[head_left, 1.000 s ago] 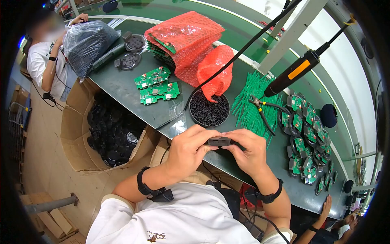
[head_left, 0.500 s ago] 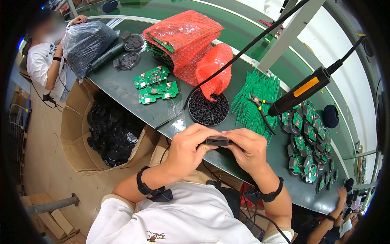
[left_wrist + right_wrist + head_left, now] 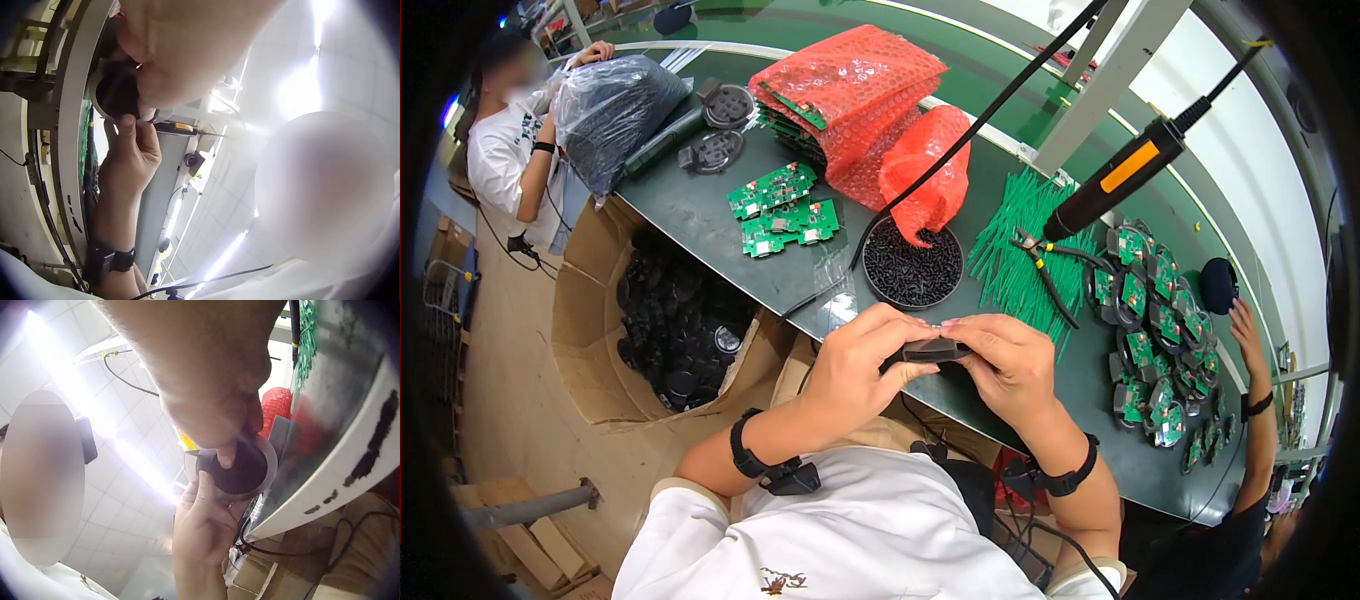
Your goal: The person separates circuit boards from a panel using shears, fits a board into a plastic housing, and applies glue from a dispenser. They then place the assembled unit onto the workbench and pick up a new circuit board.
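Between both hands, in front of the chest, a dark round housing is held edge-on at the table's near edge. The left hand pinches its left side with thumb and fingers; the right hand pinches its right side. In the right wrist view the housing shows a dark round face inside a lighter rim, with a thumb on that face. The left wrist view shows the same dark face, partly covered by a hand. What lies under the fingers is hidden.
A dish of black screws, green strips, pliers and a hanging screwdriver lie beyond the hands. Assembled boards are at right, loose boards at left, a carton below. Another person's arm reaches in at right.
The housing has tilted slightly between the fingers, showing a different edge. The hanging screwdriver swung right, then back left. The other person's arm at right has moved up beside the boards.
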`<state>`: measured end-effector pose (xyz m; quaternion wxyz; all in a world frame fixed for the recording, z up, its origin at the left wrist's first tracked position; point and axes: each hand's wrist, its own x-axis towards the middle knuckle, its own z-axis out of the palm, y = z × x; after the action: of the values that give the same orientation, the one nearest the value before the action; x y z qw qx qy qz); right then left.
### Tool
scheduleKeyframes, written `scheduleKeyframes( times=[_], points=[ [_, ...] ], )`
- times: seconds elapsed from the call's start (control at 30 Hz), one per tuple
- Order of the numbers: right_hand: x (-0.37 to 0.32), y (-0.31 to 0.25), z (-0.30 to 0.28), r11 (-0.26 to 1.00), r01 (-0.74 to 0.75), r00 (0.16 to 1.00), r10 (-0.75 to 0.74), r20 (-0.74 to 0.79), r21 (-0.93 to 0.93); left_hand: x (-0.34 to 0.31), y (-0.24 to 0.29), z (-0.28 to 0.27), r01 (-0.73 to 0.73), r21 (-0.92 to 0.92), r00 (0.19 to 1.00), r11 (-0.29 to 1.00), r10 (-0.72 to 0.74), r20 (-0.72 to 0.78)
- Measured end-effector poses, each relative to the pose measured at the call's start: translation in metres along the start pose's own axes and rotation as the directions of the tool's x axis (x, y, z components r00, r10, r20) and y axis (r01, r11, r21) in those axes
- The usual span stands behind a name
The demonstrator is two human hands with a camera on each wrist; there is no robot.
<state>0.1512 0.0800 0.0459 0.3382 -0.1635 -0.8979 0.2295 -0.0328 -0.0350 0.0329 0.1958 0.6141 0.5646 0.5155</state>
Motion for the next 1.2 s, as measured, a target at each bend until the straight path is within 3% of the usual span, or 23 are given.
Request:
scheduleKeyframes(
  times=[0.23,0.33,0.4,0.63,0.73,0.77,0.83,0.87,0.9,0.93,0.97,1.03,1.07,1.1,1.17,1.2],
  points=[
    [0.000,-0.002,0.001,1.000,-0.004,1.000,0.004,-0.011,0.014,-0.001,0.003,-0.004,-0.012,0.006,0.999,1.000,0.012,0.031],
    [0.002,-0.004,0.001,0.994,-0.046,0.997,0.052,-0.057,0.102,-0.002,0.002,-0.003,-0.033,-0.003,0.999,0.999,0.033,0.027],
    [0.002,0.000,0.001,0.992,0.019,1.000,-0.016,-0.025,0.122,-0.003,0.004,-0.003,-0.027,-0.013,0.999,1.000,0.027,0.026],
    [0.000,0.003,0.003,0.989,0.056,0.998,-0.051,-0.039,0.137,-0.004,0.007,-0.002,-0.014,-0.036,1.000,0.999,0.014,0.009],
    [0.003,0.005,-0.001,0.982,0.000,1.000,0.000,0.001,0.188,-0.007,0.004,-0.002,-0.012,-0.034,1.000,0.999,0.011,-0.010],
    [0.008,0.007,-0.009,0.968,0.014,0.996,-0.035,0.079,0.252,-0.009,0.002,0.000,-0.012,-0.034,1.000,0.999,0.012,-0.007],
    [0.008,0.006,-0.014,0.950,0.018,0.987,-0.066,0.146,0.312,-0.016,-0.004,0.006,-0.153,0.019,0.985,0.988,0.154,-0.083],
    [0.004,0.003,-0.014,0.817,-0.249,0.968,0.187,0.170,0.521,-0.017,-0.007,0.008,-0.155,0.017,0.985,0.988,0.156,-0.079],
    [0.002,0.002,-0.014,0.568,-0.460,0.877,0.409,0.251,0.683,-0.019,-0.010,0.010,-0.260,0.096,0.958,0.961,0.269,-0.096],
    [-0.003,0.009,-0.011,0.549,-0.537,0.841,0.414,0.350,0.641,-0.020,-0.012,0.010,-0.359,0.175,0.919,0.917,0.380,-0.104],
    [-0.003,0.006,-0.011,0.547,-0.537,0.840,0.416,0.348,0.642,-0.019,-0.011,0.010,-0.359,0.174,0.920,0.917,0.379,-0.100],
    [0.000,-0.003,-0.013,0.251,-0.754,0.643,0.471,0.605,0.607,-0.013,-0.006,0.008,-0.451,0.225,0.882,0.864,0.470,-0.035],
    [0.002,-0.004,-0.014,0.235,-0.729,0.661,0.487,0.571,0.643,-0.011,0.000,0.001,-0.448,0.354,0.885,0.821,0.463,0.047],
    [0.000,-0.002,-0.011,0.237,-0.729,0.661,0.487,0.571,0.642,-0.011,-0.002,0.001,-0.448,0.353,0.885,0.821,0.464,0.044],
    [-0.005,0.005,-0.005,0.354,-0.604,0.779,0.451,0.435,0.714,-0.010,-0.004,0.003,-0.439,0.383,0.889,0.813,0.455,0.054],
    [-0.004,0.002,-0.006,0.374,-0.587,0.790,0.456,0.408,0.718,-0.009,-0.003,0.004,-0.441,0.383,0.888,0.812,0.456,0.055]
  ],
)
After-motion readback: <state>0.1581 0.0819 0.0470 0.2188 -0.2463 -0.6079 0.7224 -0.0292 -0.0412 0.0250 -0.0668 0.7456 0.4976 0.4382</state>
